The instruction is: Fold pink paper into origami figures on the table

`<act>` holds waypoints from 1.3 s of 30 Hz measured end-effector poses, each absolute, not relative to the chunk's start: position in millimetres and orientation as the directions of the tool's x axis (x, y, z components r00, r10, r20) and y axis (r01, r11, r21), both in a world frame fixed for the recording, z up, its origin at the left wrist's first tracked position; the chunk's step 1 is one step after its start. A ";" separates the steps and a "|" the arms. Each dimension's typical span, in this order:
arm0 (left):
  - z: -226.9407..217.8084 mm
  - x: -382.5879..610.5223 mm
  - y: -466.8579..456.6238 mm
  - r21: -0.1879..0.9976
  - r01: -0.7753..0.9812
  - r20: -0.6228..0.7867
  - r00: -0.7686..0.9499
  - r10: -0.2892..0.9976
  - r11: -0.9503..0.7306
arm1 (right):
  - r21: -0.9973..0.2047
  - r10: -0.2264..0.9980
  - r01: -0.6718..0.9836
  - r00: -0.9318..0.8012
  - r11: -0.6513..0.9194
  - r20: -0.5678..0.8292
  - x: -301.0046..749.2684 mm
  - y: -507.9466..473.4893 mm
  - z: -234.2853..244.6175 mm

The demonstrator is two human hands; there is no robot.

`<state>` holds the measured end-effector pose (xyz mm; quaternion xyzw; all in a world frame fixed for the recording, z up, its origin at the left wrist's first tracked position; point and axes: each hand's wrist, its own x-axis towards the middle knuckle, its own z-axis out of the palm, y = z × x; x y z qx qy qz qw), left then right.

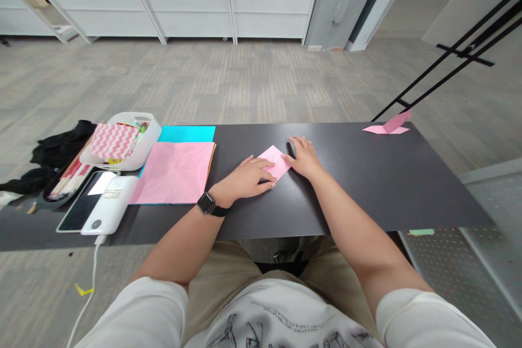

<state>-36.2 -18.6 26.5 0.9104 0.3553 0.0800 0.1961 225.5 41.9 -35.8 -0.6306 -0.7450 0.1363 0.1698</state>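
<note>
A small pink sheet of folded paper [274,155] lies on the dark table in front of me, turned so that a corner points away. My left hand [249,178], with a black watch on its wrist, rests flat over the paper's left side, fingers stretched out. On the other side, my right hand [303,159] touches the paper's right corner with its thumb, while its fingers lie spread on the tabletop. The part of the paper beneath my left fingers is hidden.
Larger pink sheets [175,173] lie on blue paper [188,133] at left. Beyond are a white basket [151,138], a white power bank [110,204] with a cable, and a tablet [84,204]. A folded pink paper piece [386,126] stands near the table's [391,185] far right corner.
</note>
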 end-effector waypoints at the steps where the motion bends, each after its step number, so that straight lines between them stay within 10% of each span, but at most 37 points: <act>1: 26.0 -37.2 -17.6 0.417 0.614 0.002 0.736 0.677 -0.670 | -0.412 0.986 0.896 -0.147 0.167 0.080 225.0 41.1 -35.5; 31: 8.0 -28.9 1.6 0.503 0.618 0.181 0.608 0.773 -0.604 | -0.378 0.961 0.884 -0.268 0.276 0.076 207.4 14.7 -14.0; 39: 8.9 -46.0 10.6 0.480 0.788 0.279 0.281 0.918 -0.386 | -0.407 0.965 0.876 -0.241 0.261 0.099 215.3 22.7 -21.6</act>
